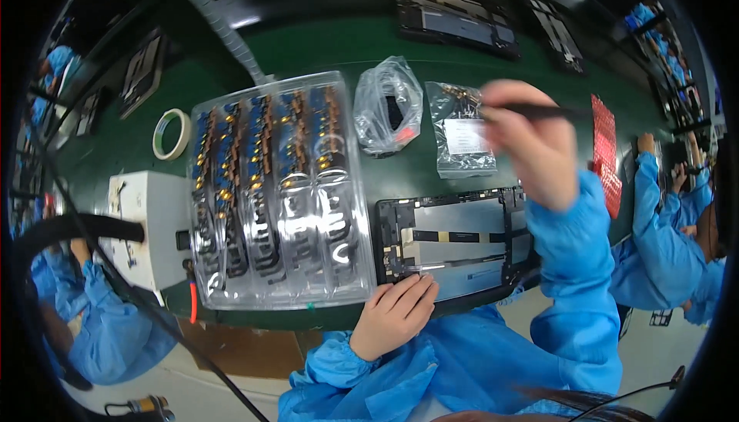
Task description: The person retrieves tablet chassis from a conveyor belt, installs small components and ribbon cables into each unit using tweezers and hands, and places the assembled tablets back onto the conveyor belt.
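An opened tablet (462,237) lies in front of me, its circuit parts, silvery plates and dark ribbon cable showing. My left hand (396,310) rests on its near left edge, fingers extended side by side over the frame; the thumb is hidden. Raised above the tablet's far right side, my right hand (539,145) is closed round a dark pen-shaped tool (539,110). Motion blurs both, and the tool's tip cannot be made out. Behind the tablet lies a clear zip bag (466,164) with small metal parts and a white label, partly covered by my right hand.
Left of the tablet, a clear plastic tray (366,268) holds several rows of flex cables. A plastic bag (385,87), a tape roll (158,141), a white box (165,245) and red bubble wrap (604,156) surround it. Other tablets (462,18) lie farther back. Co-workers sit at both sides.
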### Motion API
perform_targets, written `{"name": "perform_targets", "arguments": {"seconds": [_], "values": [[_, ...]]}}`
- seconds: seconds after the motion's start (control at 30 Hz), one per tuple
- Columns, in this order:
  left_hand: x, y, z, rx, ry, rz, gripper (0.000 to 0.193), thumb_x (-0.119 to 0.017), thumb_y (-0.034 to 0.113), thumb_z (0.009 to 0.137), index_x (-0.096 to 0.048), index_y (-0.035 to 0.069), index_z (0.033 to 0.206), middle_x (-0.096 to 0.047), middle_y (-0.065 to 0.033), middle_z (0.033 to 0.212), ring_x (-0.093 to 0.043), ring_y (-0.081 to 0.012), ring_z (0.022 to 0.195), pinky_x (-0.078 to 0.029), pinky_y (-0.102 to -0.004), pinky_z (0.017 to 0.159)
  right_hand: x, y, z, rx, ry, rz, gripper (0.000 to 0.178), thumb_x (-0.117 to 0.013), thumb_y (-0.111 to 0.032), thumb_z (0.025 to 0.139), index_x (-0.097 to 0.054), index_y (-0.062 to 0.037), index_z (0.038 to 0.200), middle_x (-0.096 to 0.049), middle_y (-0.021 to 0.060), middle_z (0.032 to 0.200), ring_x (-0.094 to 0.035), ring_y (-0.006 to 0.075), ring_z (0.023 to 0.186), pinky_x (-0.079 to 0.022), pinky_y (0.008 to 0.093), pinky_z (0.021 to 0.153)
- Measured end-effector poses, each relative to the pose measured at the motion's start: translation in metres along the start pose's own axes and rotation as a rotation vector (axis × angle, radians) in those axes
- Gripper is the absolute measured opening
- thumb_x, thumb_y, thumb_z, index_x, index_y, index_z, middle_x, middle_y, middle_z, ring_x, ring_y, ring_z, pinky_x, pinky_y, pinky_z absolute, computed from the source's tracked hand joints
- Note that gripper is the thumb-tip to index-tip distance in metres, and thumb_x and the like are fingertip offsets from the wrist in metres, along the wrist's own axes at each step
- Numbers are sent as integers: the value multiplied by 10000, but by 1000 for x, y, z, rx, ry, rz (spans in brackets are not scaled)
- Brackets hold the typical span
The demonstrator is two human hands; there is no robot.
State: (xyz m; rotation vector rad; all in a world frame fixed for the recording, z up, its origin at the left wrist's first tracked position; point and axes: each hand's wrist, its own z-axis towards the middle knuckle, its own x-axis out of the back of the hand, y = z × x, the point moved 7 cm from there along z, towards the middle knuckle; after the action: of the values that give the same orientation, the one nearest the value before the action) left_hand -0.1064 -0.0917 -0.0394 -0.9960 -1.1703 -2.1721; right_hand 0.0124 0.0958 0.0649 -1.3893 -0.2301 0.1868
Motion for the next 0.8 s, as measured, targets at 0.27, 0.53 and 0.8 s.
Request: {"name": "perform_targets", "arguments": {"seconds": [0.27, 0.53, 0.8], "values": [[-5, 4, 5, 5, -16, 108, 207, -601, 167, 718, -648, 157, 920, -604, 61, 1021, -537, -91, 975, -361, -258, 791, -16, 81, 59, 221, -18, -435, 223, -639, -150, 747, -622, -23, 929, -614, 94, 862, -611, 200, 742, -487, 275, 657], [-9, 1, 3, 41, -90, 122, 198, -580, 182, 717, -660, 190, 899, -616, 85, 999, -539, -82, 959, -336, -261, 835, -17, 103, 58, 182, -60, -476, 174, -637, -131, 747, -633, -24, 884, -633, 109, 846, -616, 219, 726, -488, 289, 650], [-9, 3, 2, 46, -58, 137, 186, -577, 180, 711, -671, 203, 870, -624, 97, 974, -541, -80, 944, -325, -267, 858, -23, 104, 60, 277, -75, -536, 194, -648, -144, 748, -640, -30, 905, -636, 113, 814, -628, 202, 692, -497, 275, 617]]}}
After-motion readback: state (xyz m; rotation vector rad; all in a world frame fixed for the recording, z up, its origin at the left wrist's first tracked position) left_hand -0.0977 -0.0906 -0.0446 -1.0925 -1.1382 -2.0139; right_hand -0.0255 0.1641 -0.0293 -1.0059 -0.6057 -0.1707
